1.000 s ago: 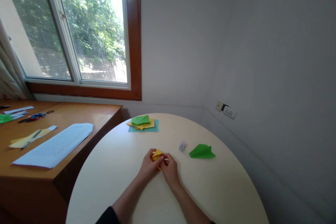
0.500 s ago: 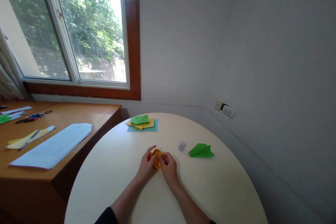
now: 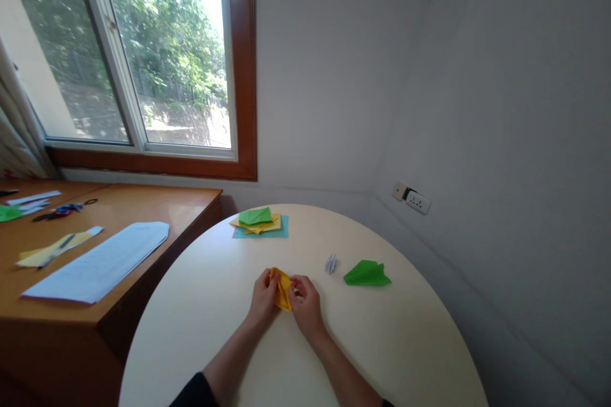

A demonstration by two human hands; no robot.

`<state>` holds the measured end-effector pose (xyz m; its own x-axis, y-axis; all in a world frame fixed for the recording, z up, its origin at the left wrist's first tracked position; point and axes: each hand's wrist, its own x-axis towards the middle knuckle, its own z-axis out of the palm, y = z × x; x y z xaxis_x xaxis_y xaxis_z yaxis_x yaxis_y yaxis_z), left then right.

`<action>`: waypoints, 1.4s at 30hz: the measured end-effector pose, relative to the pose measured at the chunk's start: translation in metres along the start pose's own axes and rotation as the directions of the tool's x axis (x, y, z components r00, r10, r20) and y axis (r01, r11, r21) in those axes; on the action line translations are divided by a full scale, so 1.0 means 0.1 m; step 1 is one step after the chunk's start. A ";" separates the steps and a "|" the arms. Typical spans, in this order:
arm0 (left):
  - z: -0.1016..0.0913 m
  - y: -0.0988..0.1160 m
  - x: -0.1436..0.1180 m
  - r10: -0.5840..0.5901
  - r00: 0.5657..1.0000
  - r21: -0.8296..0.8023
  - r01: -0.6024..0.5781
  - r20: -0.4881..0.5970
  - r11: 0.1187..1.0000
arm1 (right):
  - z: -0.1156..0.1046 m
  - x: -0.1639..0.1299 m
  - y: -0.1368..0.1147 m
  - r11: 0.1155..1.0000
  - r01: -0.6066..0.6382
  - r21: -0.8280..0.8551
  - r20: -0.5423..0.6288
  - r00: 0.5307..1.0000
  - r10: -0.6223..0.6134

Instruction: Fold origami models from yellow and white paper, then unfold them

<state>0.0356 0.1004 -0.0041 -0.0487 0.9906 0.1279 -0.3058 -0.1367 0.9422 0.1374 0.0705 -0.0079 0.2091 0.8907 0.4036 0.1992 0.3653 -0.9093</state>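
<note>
Your left hand [image 3: 264, 296] and right hand [image 3: 304, 305] both pinch the folded yellow paper [image 3: 282, 287], which sits between them just above the round surface [image 3: 405, 343], fingertips pressed on its two sides. Its long axis runs away from you, slightly tilted, narrow end pointing toward the stack of coloured sheets [image 3: 260, 224]. Neither hand is nearer.

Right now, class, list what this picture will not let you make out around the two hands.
Head view only:
- yellow folded paper: its shape is mostly hidden by the left hand and right hand.
- small white folded piece: too small to identify.
- paper stack: sheets overlap, count unclear.
</note>
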 end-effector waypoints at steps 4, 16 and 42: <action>-0.05 -0.01 0.02 -0.002 1.000 0.085 0.005 -0.031 0.996 | -0.02 -0.02 -0.06 0.997 0.079 -0.025 0.029 0.997 -0.078; -0.02 0.01 0.00 -0.097 0.994 0.000 0.097 -0.055 0.995 | -0.03 -0.01 -0.03 0.982 0.144 -0.122 0.030 0.989 -0.142; -0.01 -0.04 -0.03 -0.004 0.998 0.023 0.002 0.065 1.000 | -0.01 -0.01 -0.03 0.989 0.120 -0.081 0.058 0.992 -0.116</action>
<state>0.0358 0.0980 -0.0083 0.0141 0.9895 0.1439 -0.2837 -0.1340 0.9495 0.1374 0.0683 -0.0054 0.1288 0.8566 0.4997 0.2995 0.4468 -0.8430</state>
